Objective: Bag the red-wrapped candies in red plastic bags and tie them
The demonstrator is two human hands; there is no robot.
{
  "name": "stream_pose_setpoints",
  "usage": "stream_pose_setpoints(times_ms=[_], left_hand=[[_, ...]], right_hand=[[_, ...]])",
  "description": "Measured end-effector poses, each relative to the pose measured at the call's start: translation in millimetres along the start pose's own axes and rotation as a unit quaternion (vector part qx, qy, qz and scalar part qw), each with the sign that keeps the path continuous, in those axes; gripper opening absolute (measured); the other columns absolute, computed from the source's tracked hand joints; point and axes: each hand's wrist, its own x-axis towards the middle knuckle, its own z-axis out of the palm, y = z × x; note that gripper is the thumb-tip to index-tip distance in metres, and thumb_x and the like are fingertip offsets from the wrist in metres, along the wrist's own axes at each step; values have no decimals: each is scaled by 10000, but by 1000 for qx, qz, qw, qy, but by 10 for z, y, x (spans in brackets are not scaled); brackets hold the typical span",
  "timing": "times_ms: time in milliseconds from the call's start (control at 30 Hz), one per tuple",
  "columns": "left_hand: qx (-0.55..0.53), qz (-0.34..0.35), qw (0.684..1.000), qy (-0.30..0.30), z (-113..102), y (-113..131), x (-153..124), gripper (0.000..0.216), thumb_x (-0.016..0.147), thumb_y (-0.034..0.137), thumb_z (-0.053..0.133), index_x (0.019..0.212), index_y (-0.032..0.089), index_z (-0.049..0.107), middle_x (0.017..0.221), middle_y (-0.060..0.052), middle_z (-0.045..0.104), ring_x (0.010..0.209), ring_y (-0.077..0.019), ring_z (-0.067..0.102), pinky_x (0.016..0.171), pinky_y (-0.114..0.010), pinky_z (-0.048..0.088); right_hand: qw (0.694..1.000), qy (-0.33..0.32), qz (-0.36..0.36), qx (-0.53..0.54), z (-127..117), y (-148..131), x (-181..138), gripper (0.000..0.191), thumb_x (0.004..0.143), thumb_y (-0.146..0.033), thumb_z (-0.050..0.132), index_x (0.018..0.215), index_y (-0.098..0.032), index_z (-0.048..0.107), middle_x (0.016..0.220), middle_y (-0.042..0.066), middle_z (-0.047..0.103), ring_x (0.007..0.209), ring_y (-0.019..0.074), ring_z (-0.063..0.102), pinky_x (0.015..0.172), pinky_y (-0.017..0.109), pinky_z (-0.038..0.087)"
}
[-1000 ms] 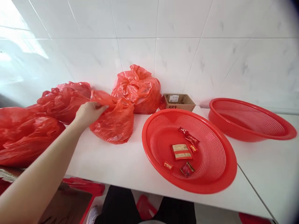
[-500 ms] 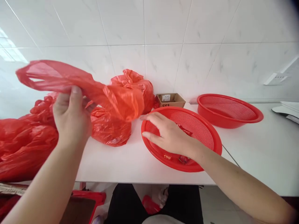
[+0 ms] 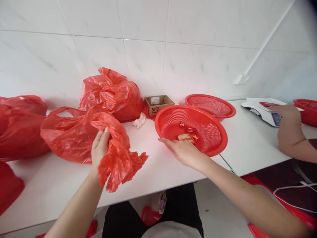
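Observation:
My left hand [image 3: 99, 150] is closed around a crumpled red plastic bag [image 3: 121, 158], whose loose end hangs to the right of the fingers. Behind that hand, a red plastic bag with a handle loop [image 3: 66, 138] sits on the table; I cannot tell whether the two are one bag. My right hand [image 3: 184, 152] is at the near rim of a red mesh basket [image 3: 163, 115], fingers stretched to the left. Whether it touches the rim is unclear. Inside the basket lie several small wrapped packets [image 3: 191, 130], some red, one beige and gold.
More red bags [image 3: 111, 92] stand at the back and left. A small cardboard box [image 3: 158, 106] and white crumpled paper [image 3: 139, 121] lie beside them. Another red basket [image 3: 210, 102] stands behind. At right, another person's hand [image 3: 284, 110] is over a white scale [image 3: 262, 110].
The view has swung to the right, showing the scale and another person's arm. My left hand has lowered the bag from its raised position. My right hand has moved from over the basket to its near rim.

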Motion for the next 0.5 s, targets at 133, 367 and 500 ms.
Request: stream_pose_setpoints(times_ms=[133,367,500], left_hand=[[-93,-177,979,-28,217,-152,-143,273,776,471,696,878,224,638,635,50,575,503,-105,515,499,-238,458],[0,-136,987,-85,462,-497,-166,339,800,491,657,890,167,701,858,-22,684,828,-175,619,780,-264,457],[-25,-113,987,-112,561,-487,-104,344,844,471,620,983,171,718,929,-40,715,908,-195,635,854,-291,452]], right_hand=[[997,0,77,-27,-35,237,224,599,961,-134,331,1526,-320,261,925,106,703,835,259,680,743,335,466],[980,110,162,20,-16,571,681,537,948,-163,376,1482,-226,371,1214,184,620,1054,322,621,848,435,470],[934,318,-7,163,36,210,615,269,958,-242,456,1167,-184,616,1189,119,623,1101,236,572,950,369,441]])
